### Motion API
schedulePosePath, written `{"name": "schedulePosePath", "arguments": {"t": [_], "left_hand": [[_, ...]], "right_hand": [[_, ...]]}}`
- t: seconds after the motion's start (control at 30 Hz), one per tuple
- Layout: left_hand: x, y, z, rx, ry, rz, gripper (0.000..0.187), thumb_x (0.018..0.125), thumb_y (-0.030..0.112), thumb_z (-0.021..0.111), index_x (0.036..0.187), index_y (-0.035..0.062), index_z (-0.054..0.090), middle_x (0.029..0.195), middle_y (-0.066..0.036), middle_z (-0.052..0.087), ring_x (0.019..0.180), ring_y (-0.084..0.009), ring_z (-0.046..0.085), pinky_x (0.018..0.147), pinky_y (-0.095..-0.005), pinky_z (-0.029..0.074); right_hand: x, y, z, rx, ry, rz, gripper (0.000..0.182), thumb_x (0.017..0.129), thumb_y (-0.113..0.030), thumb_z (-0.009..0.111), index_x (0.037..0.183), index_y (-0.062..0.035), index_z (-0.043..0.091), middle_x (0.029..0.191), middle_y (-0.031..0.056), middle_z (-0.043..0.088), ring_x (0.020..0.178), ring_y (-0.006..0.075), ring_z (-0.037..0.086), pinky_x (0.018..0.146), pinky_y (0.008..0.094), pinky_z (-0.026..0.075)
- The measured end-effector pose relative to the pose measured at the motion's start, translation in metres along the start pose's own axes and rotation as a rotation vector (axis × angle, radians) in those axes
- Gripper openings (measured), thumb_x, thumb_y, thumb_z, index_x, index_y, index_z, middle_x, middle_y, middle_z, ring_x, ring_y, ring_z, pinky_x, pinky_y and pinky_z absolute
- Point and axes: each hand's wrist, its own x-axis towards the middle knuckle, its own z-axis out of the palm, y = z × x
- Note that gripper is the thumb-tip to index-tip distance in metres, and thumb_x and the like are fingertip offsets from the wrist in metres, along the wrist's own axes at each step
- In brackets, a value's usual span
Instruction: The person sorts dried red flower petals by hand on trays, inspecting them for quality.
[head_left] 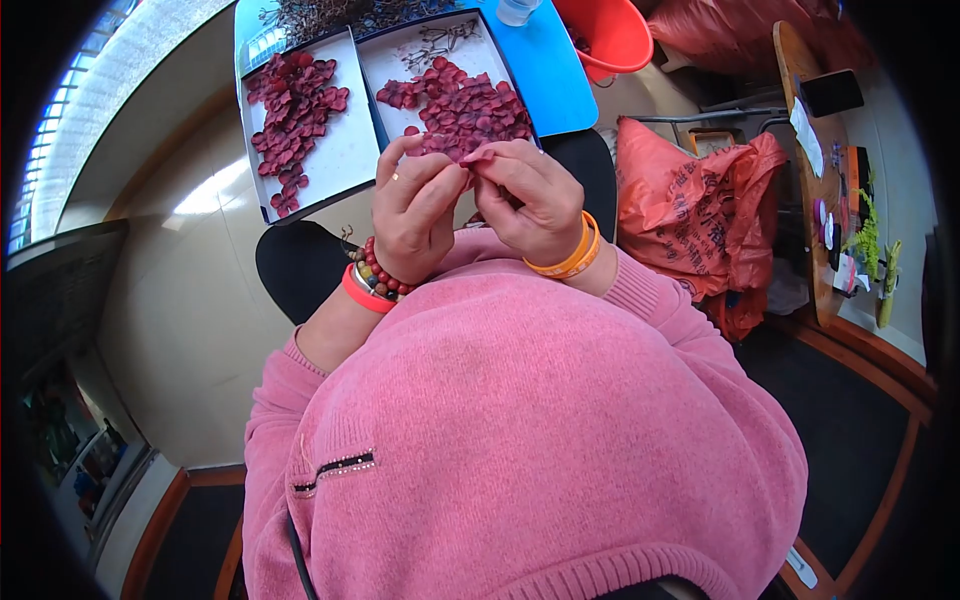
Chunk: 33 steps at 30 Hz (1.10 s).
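Both hands meet in front of my chest, fingertips nearly touching. My left hand (415, 205) is closed in a pinch at a small dark red fabric petal (468, 163). My right hand (530, 200) pinches the same petal from the other side; the fingers hide most of it. Just beyond the hands, a shallow white box (348, 150) with dark edges holds a heap of dark red petals (300, 115). Its neighbouring compartment (385, 62) contains another petal heap (470, 110) and some thin brown stems (440, 42).
A blue table (560, 85) carries the box, a tangle of dark stems (345, 15) and a clear cup (516, 10). To the right are a red bucket (620, 40), a full red plastic bag (690, 210) and a wooden board (800, 90) with a phone (832, 93).
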Motion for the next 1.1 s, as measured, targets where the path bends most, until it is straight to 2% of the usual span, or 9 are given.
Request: {"name": "schedulePosePath", "arguments": {"t": [0.23,0.33,0.43,0.53,0.63,0.73,0.77,0.87,1.1], "left_hand": [[0.004,0.009,-0.007,0.062,-0.01,0.039,0.02,0.071,-0.004,0.062,0.09,0.0001,0.064,0.083,-0.009,0.061,0.074,-0.0202,0.061,0.094,-0.0469,0.041],[0.004,0.012,-0.013,0.064,-0.064,0.053,0.025,0.071,-0.008,0.063,0.095,-0.001,0.063,0.092,-0.013,0.063,0.079,-0.0234,0.063,0.096,-0.0499,0.04],[0.008,0.012,-0.016,0.053,-0.11,0.082,0.028,0.067,-0.009,0.061,0.095,-0.0022,0.064,0.092,-0.013,0.063,0.078,-0.0244,0.064,0.097,-0.0508,0.041],[0.006,0.009,-0.014,0.013,-0.115,0.078,0.031,0.065,-0.009,0.059,0.095,-0.0031,0.064,0.091,-0.014,0.062,0.078,-0.0249,0.063,0.095,-0.0512,0.042],[0.002,0.004,-0.013,-0.02,-0.127,0.07,0.033,0.064,-0.01,0.058,0.095,-0.0038,0.064,0.09,-0.014,0.061,0.078,-0.0249,0.063,0.094,-0.0513,0.043],[-0.003,-0.001,-0.008,0.015,-0.106,0.081,0.024,0.071,-0.004,0.061,0.094,-0.0016,0.063,0.089,-0.012,0.062,0.075,-0.0245,0.063,0.093,-0.048,0.044],[-0.006,-0.001,-0.006,0.025,-0.085,0.074,0.024,0.071,-0.004,0.061,0.095,-0.0013,0.063,0.089,-0.012,0.062,0.075,-0.0241,0.062,0.093,-0.048,0.044],[-0.009,-0.002,-0.003,0.068,-0.04,0.063,0.025,0.073,-0.003,0.061,0.098,-0.0004,0.063,0.09,-0.011,0.062,0.074,-0.023,0.062,0.094,-0.0477,0.042],[-0.006,0.003,-0.007,0.093,-0.045,0.015,0.022,0.076,-0.003,0.065,0.098,0.0005,0.063,0.088,-0.01,0.063,0.078,-0.0211,0.063,0.095,-0.049,0.041]], "right_hand": [[0.002,-0.001,-0.003,-0.025,-0.026,-0.108,0.024,0.067,0.008,0.064,0.091,0.0049,0.061,0.089,0.0152,0.059,0.074,0.0274,0.059,0.062,0.0306,0.051],[0.0,-0.002,-0.002,-0.039,-0.029,-0.112,0.025,0.067,0.008,0.064,0.092,0.0049,0.061,0.088,0.0155,0.058,0.073,0.0279,0.059,0.062,0.0316,0.05],[-0.001,-0.005,-0.002,-0.047,-0.023,-0.096,0.024,0.067,0.009,0.064,0.091,0.0046,0.06,0.087,0.0156,0.058,0.073,0.028,0.059,0.062,0.0323,0.05],[-0.002,-0.007,0.0,-0.03,-0.037,0.018,0.022,0.068,0.009,0.063,0.088,0.0034,0.06,0.084,0.016,0.058,0.071,0.0275,0.059,0.061,0.0318,0.05],[-0.003,-0.013,-0.001,0.034,-0.091,0.246,0.014,0.073,0.008,0.063,0.086,0.0016,0.059,0.078,0.0121,0.06,0.066,0.0203,0.062,0.057,0.0281,0.05],[-0.006,-0.016,0.003,0.384,-0.031,0.634,0.007,0.08,0.004,0.062,0.085,0.0002,0.058,0.076,0.0063,0.063,0.064,0.0124,0.065,0.053,0.0227,0.05],[-0.005,-0.018,0.002,0.492,-0.041,0.775,0.002,0.086,-0.001,0.058,0.088,-0.0008,0.057,0.076,0.0026,0.064,0.065,0.0087,0.065,0.05,0.0197,0.05],[0.003,-0.026,-0.002,0.616,-0.059,0.901,0.005,0.089,-0.002,0.055,0.094,-0.0015,0.057,0.077,0.0034,0.064,0.065,0.009,0.065,0.049,0.0196,0.05],[0.0,-0.022,-0.002,0.643,-0.078,0.852,0.007,0.09,-0.004,0.054,0.097,-0.0015,0.056,0.077,0.0033,0.063,0.064,0.0092,0.064,0.047,0.0192,0.05]]}}
